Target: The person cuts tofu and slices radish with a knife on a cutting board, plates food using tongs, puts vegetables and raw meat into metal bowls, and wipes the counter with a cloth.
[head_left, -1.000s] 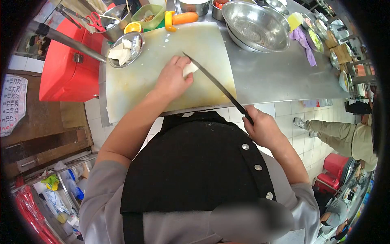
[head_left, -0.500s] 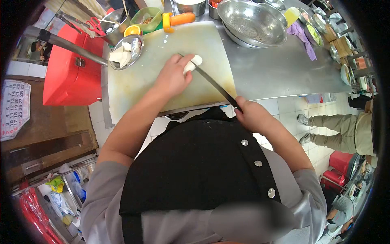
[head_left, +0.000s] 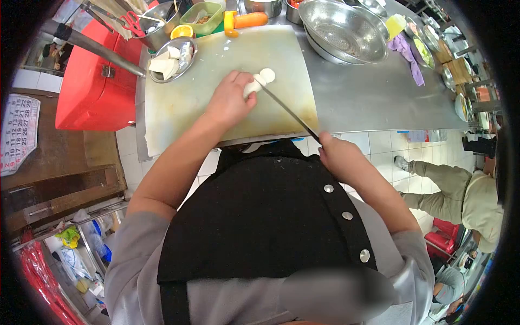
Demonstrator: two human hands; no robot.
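Observation:
My left hand [head_left: 228, 98] presses a white, cylindrical piece of food [head_left: 251, 88] onto the pale cutting board [head_left: 184, 116], fingers curled around it. Its exact kind I cannot make out. A round white slice [head_left: 267, 75] lies just past its cut end. In my right hand [head_left: 342, 156] is the handle of a long knife [head_left: 290, 112]. The blade slants up and left across the board, its tip side at the white piece, close to my left fingers. A metal dish [head_left: 193, 60] with white chunks sits at the board's upper left corner.
Behind the board are a carrot [head_left: 251, 20], a halved orange [head_left: 182, 31] and a green container [head_left: 195, 25]. A steel colander [head_left: 341, 33] and a purple cloth [head_left: 405, 53] lie to the right. A red box [head_left: 89, 95] stands left. Another person [head_left: 457, 187] is at the right.
The round slice has come apart from the white piece, with a gap between them now. The knife's blade has shifted slightly. The person at the right has moved their legs mid-step.

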